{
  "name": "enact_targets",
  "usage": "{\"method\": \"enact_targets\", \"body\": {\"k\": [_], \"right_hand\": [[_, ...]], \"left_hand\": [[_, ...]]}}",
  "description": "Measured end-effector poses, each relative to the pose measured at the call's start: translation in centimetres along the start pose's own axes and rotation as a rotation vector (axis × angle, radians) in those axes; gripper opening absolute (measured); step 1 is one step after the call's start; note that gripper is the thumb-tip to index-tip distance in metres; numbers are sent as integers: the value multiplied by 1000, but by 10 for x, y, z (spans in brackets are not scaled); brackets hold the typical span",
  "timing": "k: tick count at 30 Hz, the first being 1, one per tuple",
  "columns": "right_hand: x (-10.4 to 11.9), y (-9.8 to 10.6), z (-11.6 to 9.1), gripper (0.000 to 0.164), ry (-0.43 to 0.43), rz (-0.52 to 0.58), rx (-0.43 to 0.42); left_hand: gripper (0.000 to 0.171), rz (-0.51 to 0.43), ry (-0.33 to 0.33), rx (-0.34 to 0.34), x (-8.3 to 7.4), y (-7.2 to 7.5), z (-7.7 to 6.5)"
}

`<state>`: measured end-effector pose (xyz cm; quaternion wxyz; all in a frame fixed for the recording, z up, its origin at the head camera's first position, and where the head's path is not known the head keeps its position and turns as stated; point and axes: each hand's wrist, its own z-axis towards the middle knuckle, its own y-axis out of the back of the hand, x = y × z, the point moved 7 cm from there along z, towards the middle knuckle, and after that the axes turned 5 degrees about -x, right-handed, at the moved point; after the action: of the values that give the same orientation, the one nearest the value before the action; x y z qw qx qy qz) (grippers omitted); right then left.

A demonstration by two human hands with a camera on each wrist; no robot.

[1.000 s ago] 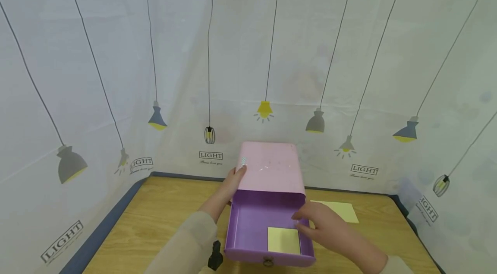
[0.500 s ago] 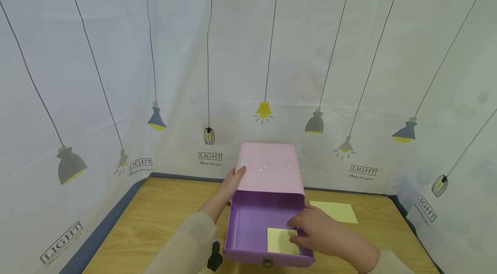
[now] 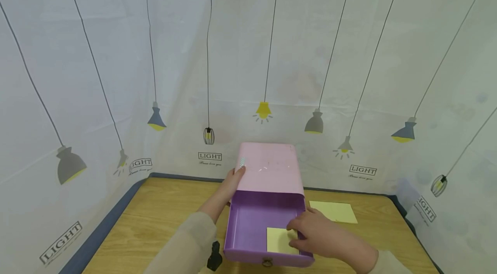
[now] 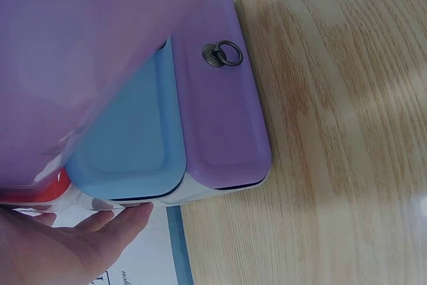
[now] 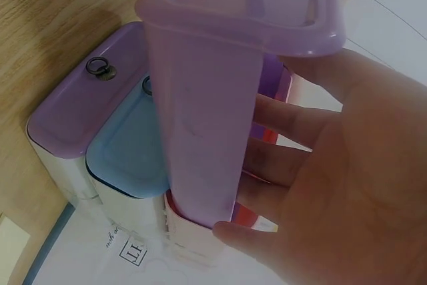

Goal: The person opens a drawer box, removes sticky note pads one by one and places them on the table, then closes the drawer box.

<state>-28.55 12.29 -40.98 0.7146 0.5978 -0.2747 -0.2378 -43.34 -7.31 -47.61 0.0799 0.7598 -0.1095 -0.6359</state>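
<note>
A pink drawer chest [image 3: 272,169] stands with its purple top drawer [image 3: 248,226] pulled out toward me. A pad of yellow sticky notes [image 3: 275,240] lies in the drawer's front right corner. My left hand [image 3: 235,179] steadies the chest's left side, thumb on its top edge and fingers extended along the wall. My right hand [image 3: 318,234] reaches over the drawer's right wall, thumb and index finger spread apart over the pad's right part. In the right wrist view, that wall [image 5: 203,125] hides the tips of its other fingers.
Below, a blue drawer [image 4: 133,131] and a lower purple drawer [image 4: 223,115] with a ring pull are closed. A yellow paper sheet [image 3: 334,212] lies right of the chest on the wooden table [image 3: 167,205]. A black object [image 3: 215,257] sits near the drawer's front left.
My right hand has shifted left and down, from beside the sticky notes onto their right part. The left hand, chest and drawer have stayed in place.
</note>
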Motion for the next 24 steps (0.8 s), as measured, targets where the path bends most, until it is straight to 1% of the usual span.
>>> {"method": "enact_targets", "body": {"k": [3,8,13,16,19,24], "right_hand": [[1,3,-1,27,-26,7,19],[3,11,-2,29,-32,-14,-6],[7,17,-4,25,19,-29,-49],[11,21,-6,20,73,18,-104],[13,23,-8,18,98,76,-142],[11,23,-12,17,76,141,-132]], "left_hand": [[83,4,-2,-3,0,0,0],[83,3,-6,-4,-1,0,1],[84,4,9,-4,0,0,1],[83,4,10,-3,0,0,0],[83,4,7,-1,0,0,0],[85,14,4,-1,0,0,1]]}}
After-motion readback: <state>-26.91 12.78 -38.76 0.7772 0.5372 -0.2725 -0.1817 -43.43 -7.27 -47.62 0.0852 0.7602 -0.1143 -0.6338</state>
